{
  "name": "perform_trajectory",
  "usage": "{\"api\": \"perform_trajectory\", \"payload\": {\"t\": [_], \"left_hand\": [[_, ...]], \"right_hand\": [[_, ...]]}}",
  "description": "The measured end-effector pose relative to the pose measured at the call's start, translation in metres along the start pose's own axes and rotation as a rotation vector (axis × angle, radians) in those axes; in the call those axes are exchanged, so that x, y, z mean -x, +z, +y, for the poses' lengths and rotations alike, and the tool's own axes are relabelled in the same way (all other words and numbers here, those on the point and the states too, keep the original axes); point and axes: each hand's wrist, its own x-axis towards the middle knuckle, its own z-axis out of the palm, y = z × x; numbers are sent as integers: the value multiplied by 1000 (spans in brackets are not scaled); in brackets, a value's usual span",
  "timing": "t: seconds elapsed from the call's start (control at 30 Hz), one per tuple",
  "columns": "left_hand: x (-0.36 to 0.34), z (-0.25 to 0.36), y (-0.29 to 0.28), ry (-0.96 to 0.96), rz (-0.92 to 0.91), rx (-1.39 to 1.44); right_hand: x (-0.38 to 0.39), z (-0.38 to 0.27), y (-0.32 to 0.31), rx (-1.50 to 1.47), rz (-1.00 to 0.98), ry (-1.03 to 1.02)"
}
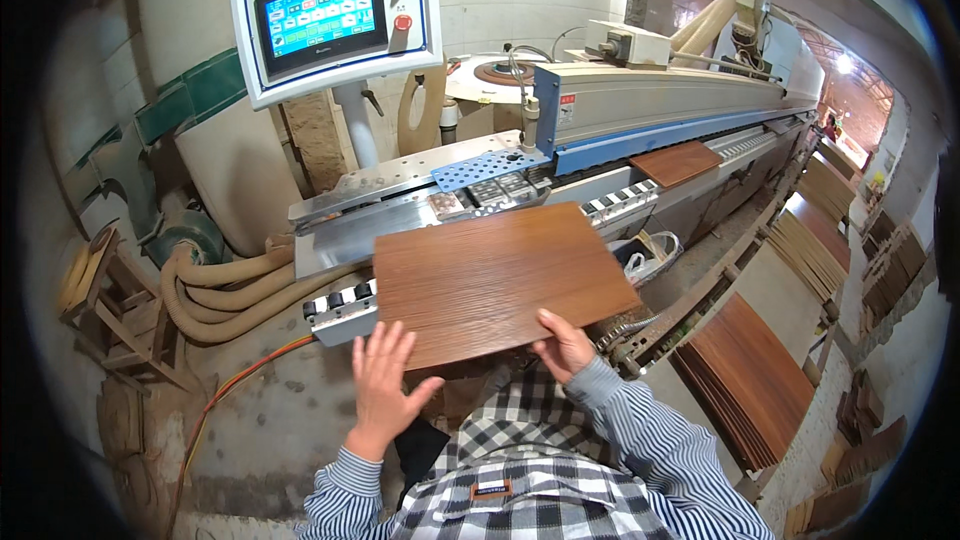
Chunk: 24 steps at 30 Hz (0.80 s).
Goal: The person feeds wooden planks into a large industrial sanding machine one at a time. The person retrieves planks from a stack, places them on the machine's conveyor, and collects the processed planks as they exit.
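A rectangular brown wood-grain board (496, 278) lies over the roller support and front edge of a long machine's infeed bed (335, 235). My right hand (563, 348) grips the board's near edge at the right, thumb on top and fingers curled round it. My left hand (385, 385) is open at the board's near-left corner, fingers spread and the tips close to its edge; whether they touch it I cannot tell. A perforated blue plate (475, 168) sits behind the board on the machine.
Another board (676, 162) lies further along the machine. A control panel (335, 22) stands at back left, above flexible hoses (222, 305) and near a wooden stool (115, 305). Stacks of panels (750, 375) rest on a rail at right. A red cable (232, 384) runs across the floor.
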Motion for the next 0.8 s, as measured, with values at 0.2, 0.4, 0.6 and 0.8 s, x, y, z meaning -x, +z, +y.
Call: {"api": "perform_trajectory", "payload": {"t": [0.2,0.4,0.6,0.8], "left_hand": [[-4,-61,-3,-191,120,-55],[-39,-100,2,-248,123,-97],[-59,-101,3,-277,95,-98],[-52,-110,11,-294,173,-157]], "right_hand": [[-40,25,41,-9,-245,221],[-3,4,16,379,-248,112],[69,8,-84,1602,-81,-191],[110,44,-131,2044,-115,-552]]}}
